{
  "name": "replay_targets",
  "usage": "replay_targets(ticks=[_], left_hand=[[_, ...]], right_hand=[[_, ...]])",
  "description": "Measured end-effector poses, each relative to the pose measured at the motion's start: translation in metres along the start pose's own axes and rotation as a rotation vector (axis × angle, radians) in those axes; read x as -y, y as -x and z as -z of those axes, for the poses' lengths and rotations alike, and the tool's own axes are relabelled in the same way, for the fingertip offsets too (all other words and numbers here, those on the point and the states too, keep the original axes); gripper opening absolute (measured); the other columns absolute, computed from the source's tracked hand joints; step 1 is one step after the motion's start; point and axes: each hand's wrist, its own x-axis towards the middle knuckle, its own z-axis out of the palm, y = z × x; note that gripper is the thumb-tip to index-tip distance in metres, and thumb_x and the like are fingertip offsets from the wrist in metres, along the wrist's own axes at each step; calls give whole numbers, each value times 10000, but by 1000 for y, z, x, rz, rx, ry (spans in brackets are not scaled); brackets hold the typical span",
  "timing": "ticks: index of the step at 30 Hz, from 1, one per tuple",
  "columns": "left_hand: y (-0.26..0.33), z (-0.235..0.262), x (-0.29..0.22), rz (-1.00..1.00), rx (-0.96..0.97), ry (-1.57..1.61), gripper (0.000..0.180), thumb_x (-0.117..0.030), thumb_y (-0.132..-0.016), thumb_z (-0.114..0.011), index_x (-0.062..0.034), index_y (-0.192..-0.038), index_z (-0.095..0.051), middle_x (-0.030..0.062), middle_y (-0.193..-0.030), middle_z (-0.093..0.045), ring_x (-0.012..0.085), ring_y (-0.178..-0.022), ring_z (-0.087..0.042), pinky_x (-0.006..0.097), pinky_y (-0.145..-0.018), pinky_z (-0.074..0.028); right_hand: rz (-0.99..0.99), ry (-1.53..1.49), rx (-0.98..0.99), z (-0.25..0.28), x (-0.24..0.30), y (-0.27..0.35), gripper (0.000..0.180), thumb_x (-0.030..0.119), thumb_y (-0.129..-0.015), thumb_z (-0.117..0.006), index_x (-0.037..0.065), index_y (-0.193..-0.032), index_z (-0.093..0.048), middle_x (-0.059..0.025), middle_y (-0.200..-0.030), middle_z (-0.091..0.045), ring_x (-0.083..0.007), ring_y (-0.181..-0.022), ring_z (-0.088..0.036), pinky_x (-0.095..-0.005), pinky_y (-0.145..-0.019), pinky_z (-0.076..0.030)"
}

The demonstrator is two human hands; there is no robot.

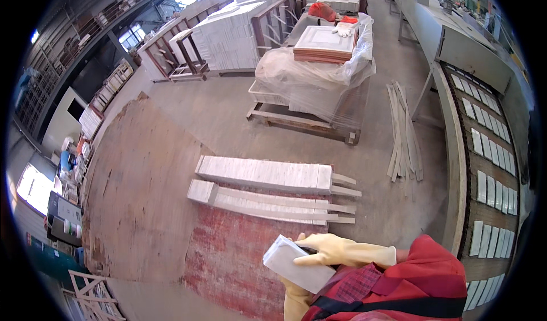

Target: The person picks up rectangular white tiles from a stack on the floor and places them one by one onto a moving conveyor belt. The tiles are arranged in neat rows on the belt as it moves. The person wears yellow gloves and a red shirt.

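Against my front I hold a small stack of white rectangular tiles (299, 268), tilted, with several thin edges showing at its far end. My right hand (325, 247), in a cream rubber glove, grips it from the top and far side, thumb across the upper face. My left hand (295, 299), in the same kind of glove, is under the near side of the stack, its fingers partly hidden. Beyond my hands, two long rows of white tiles stand on edge, a farther row (262, 173) and a nearer row (268, 203), with thin strips lying along them.
The rows rest on a reddish worn board (233, 252) beside a brown wooden sheet (137, 190). At right runs a conveyor (464, 167) carrying white tiles (489, 190). Loose strips (401, 133) lie on the floor. Ahead stands a plastic-wrapped pallet (307, 87); farther back is a large tile stack (233, 33).
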Motion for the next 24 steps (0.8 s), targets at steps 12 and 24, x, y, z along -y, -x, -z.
replay_targets(ticks=[12, 24], left_hand=[[114, 54, -8, -250, 59, -480, 543, -262, -1112, -639, -25, -1567, -462, 191, -1496, -607, 320, -1365, -638, 503, -1113, -569], [247, 119, 4, 316, -182, -288, 709, -665, -1161, -303, -169, -1657, -404, 95, -1607, -553, 327, -1428, -578, 536, -1181, -490]], right_hand=[[41, 572, -368, -142, 51, 53, 843, 627, -962, -720, 132, -1608, -505, -192, -1075, -770, -412, -976, -737, -519, -886, -574], [-388, 200, -359, -276, 51, 174, 1362, 596, -755, -917, 34, -1744, -168, -294, -1481, -615, -473, -1367, -604, -506, -1149, -504]])
